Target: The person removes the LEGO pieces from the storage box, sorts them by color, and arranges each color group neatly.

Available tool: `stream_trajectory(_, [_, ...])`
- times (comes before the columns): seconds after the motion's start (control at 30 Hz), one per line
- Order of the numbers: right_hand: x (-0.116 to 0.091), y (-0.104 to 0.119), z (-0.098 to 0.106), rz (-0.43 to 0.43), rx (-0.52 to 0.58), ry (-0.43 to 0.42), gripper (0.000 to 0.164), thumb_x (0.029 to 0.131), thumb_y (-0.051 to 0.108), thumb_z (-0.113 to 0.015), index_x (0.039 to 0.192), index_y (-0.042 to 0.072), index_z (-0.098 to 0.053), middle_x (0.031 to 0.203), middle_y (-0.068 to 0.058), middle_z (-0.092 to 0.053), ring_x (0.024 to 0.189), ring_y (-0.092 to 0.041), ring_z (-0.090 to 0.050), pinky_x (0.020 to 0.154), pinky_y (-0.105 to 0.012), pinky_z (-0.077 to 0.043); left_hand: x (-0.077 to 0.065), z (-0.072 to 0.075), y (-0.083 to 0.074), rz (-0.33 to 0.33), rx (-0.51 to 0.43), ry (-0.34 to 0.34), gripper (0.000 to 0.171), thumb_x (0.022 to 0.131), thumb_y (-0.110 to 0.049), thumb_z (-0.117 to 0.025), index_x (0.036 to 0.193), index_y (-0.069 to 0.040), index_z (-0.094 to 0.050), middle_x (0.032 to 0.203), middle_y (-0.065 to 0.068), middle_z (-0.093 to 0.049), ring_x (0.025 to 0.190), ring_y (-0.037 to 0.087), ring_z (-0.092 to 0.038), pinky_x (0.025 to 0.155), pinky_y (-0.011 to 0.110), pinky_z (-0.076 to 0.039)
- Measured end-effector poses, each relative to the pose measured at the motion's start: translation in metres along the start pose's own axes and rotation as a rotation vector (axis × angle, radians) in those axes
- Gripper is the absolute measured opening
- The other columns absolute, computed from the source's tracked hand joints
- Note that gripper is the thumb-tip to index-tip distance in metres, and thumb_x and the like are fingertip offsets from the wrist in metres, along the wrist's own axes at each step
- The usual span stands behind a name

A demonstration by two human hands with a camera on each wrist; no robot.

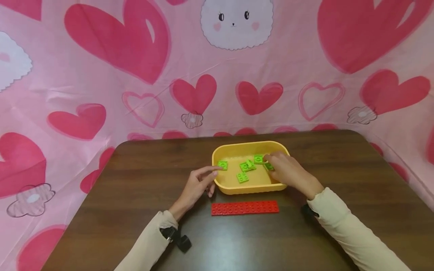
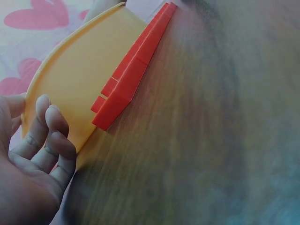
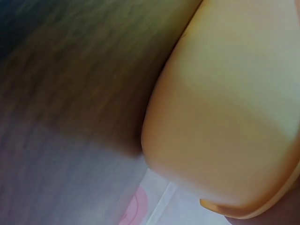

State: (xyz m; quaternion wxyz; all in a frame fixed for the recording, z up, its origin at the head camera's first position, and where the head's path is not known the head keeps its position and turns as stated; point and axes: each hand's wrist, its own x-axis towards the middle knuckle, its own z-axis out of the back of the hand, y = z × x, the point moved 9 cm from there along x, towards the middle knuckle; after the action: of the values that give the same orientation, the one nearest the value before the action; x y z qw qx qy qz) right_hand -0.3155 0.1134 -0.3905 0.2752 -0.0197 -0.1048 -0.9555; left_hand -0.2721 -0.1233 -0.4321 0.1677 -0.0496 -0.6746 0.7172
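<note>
A shallow yellow tub (image 1: 251, 190) stands on the table with several small, square, bright green toy bricks inside. One green brick (image 1: 242, 177) lies near the front and another green brick (image 1: 222, 165) by the left wall. My right hand (image 1: 283, 169) reaches over the tub's right end, its fingers on a green brick (image 1: 269, 166) that they partly cover. At the left end, my left hand (image 1: 196, 186) holds the rim between forefinger and thumb; its other fingers (image 2: 58, 124) hang loosely curled outside the wall. The right wrist view shows mostly the tub's outer wall (image 3: 220, 112).
A long red studded brick strip (image 1: 245, 207) lies on the dark wooden table (image 1: 142, 195), just in front of the tub. Behind the table hangs a pink cloth (image 1: 227, 67) with hearts. Black straps circle both wrists.
</note>
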Motion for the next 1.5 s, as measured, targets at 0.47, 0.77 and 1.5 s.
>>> stream_trajectory(0.47, [-0.003,0.002,0.003,0.04,0.015,-0.077,0.024,0.091,0.018,-0.072,0.111,0.005,-0.07,0.09,-0.006,-0.063,0.074,-0.019,-0.054,0.063,-0.038,-0.051,-0.001,0.0,0.0,-0.005,0.002,-0.002,0.028,0.103,-0.013,-0.055,0.128,-0.002,-0.065,0.059,0.022,-0.053,0.047,0.019,-0.051,0.047,0.027,-0.049])
stream_trajectory(0.77, [-0.005,0.005,0.005,0.075,0.037,-0.094,0.017,0.089,0.006,-0.069,0.103,0.012,-0.077,0.09,-0.002,-0.065,0.076,-0.017,-0.054,0.064,-0.035,-0.05,-0.002,-0.001,0.001,-0.006,-0.002,-0.003,0.029,0.102,-0.014,-0.056,0.127,-0.002,-0.065,0.059,0.023,-0.053,0.047,0.018,-0.051,0.047,0.027,-0.049])
stream_trajectory(1.5, [-0.001,0.002,0.006,0.067,0.152,-0.077,0.026,0.081,0.005,-0.079,0.105,-0.003,-0.073,0.087,-0.005,-0.067,0.073,-0.015,-0.053,0.068,-0.034,-0.051,-0.004,-0.003,-0.007,0.019,-0.017,0.002,0.03,0.103,-0.01,-0.055,0.129,0.003,-0.062,0.058,0.022,-0.052,0.046,0.017,-0.05,0.048,0.024,-0.048])
